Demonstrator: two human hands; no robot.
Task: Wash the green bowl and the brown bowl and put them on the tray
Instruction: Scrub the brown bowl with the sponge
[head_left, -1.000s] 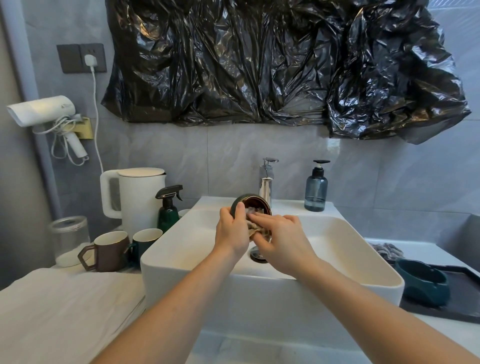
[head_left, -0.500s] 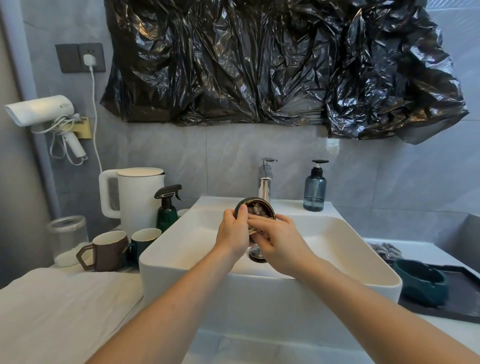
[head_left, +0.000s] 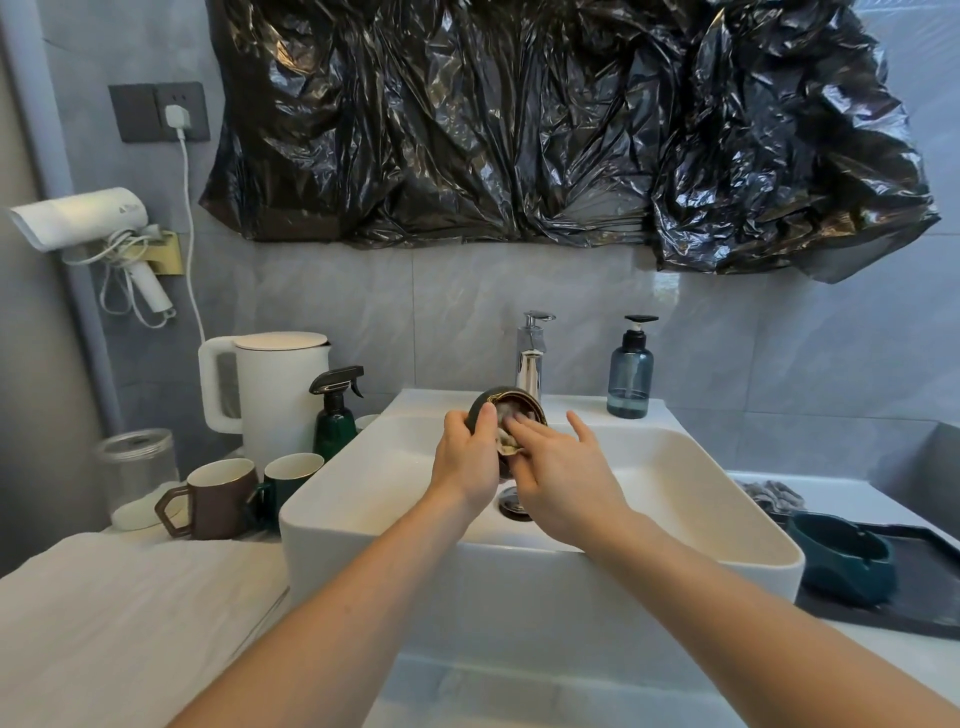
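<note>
Over the white rectangular ceramic basin (head_left: 363, 499), left hand (head_left: 467, 462) gripped the small round brown bowl (head_left: 480, 410), tipped on its side, thumb curled over the rim. Right hand (head_left: 563, 486) pressed a crumpled grey cloth (head_left: 511, 441) into the bowl's mouth; fingers (head_left: 524, 431) mostly straight, index lifted clear. Bowl sat just below the chrome tap (head_left: 530, 358), above the drain. Dark green ceramic bowl (head_left: 841, 564) rested on the flat black tray (head_left: 924, 582) on the bench, right of the basin.
</note>
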